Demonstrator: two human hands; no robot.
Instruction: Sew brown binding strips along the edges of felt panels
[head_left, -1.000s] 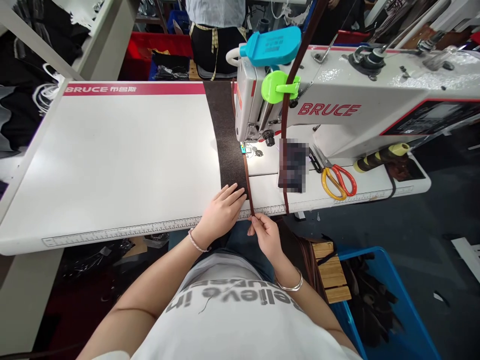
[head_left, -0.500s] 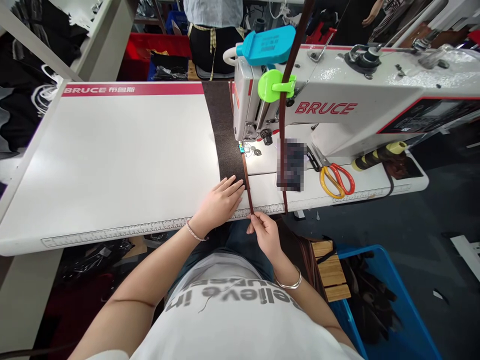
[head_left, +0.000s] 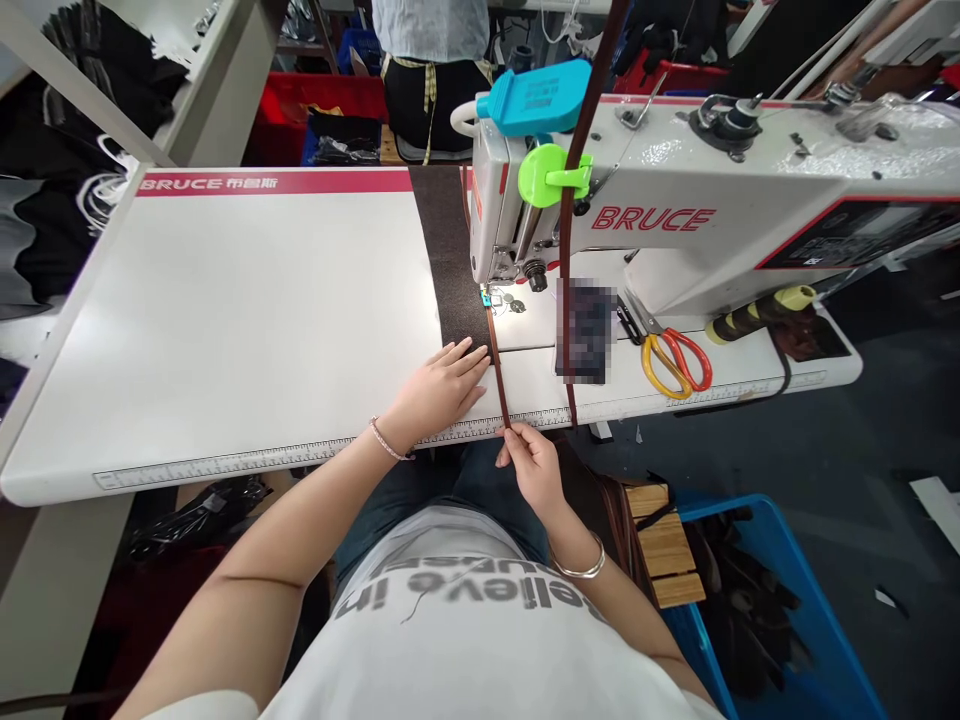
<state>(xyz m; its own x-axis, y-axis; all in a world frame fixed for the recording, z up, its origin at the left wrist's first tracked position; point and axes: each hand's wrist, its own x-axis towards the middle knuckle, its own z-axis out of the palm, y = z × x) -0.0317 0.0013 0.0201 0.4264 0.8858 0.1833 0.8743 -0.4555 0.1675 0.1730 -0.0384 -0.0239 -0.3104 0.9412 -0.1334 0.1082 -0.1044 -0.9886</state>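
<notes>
My left hand (head_left: 442,385) lies flat with its fingers stretched out over the near end of a dark brown fabric panel (head_left: 452,260). That panel runs along the left side of the sewing machine (head_left: 652,190), and its edge passes by the needle area at the blue presser foot (head_left: 486,298). A narrow brown strip (head_left: 498,375) comes from the foot toward me. At the table's front edge, my right hand (head_left: 531,465) pinches the strip between thumb and fingers.
Scissors (head_left: 679,362) with orange and yellow handles lie right of a blurred dark rectangle (head_left: 589,335). A hanging brown strip (head_left: 568,230) crosses before the machine. A ruler tape (head_left: 225,467) lines the front edge. A blue bin (head_left: 806,600) stands at lower right; a person (head_left: 431,80) is behind.
My left hand and the near end of the fabric panel have slid slightly away from me, toward the presser foot. The right hand keeps its pinch on the strip, and the view has shifted a little.
</notes>
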